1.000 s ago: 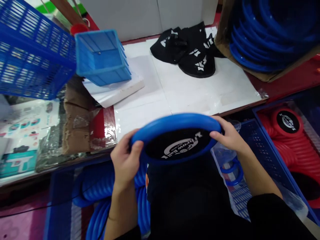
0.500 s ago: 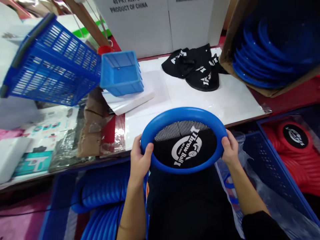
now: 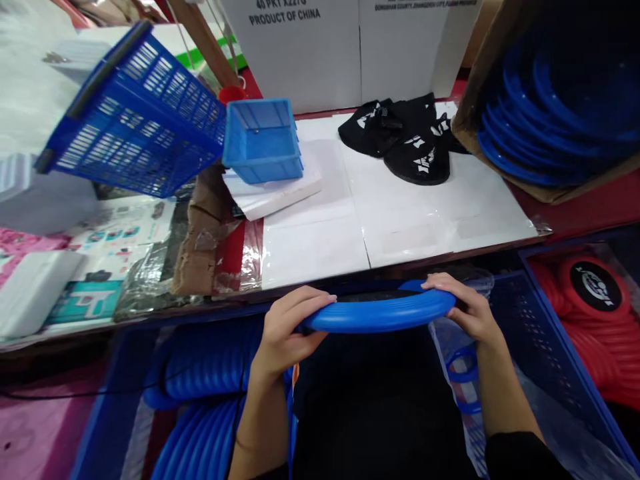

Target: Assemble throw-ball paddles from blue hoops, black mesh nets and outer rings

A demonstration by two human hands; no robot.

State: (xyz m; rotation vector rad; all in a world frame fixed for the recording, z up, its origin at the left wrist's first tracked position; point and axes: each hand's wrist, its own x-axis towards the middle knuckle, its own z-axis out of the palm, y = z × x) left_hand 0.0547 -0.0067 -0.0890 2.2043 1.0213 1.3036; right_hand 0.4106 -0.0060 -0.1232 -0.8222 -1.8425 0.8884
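Observation:
Between my two hands is a blue throw-ball hoop [image 3: 380, 316], tipped nearly edge-on, so its black fabric middle hardly shows. My left hand [image 3: 290, 330] is closed around the hoop's left side, fingers over the top and thumb below. On the right side my right hand [image 3: 467, 308] grips the rim the same way. The hoop is held in front of my body at the table's near edge. Several black printed fabric discs [image 3: 417, 163] lie piled farther back on the white table top [image 3: 320, 247].
A light blue bin [image 3: 265, 150] and a tilted blue basket [image 3: 145, 120] stand at the left. A carton [image 3: 465, 120] of blue rings is at the back right. Below the table are stacked blue rings [image 3: 205, 373] and a crate [image 3: 565, 353] with red ones.
The hoop has been tilted from showing its printed black face to nearly edge-on. Both hands have turned with it, fingers now over the top. The camera view has shifted slightly.

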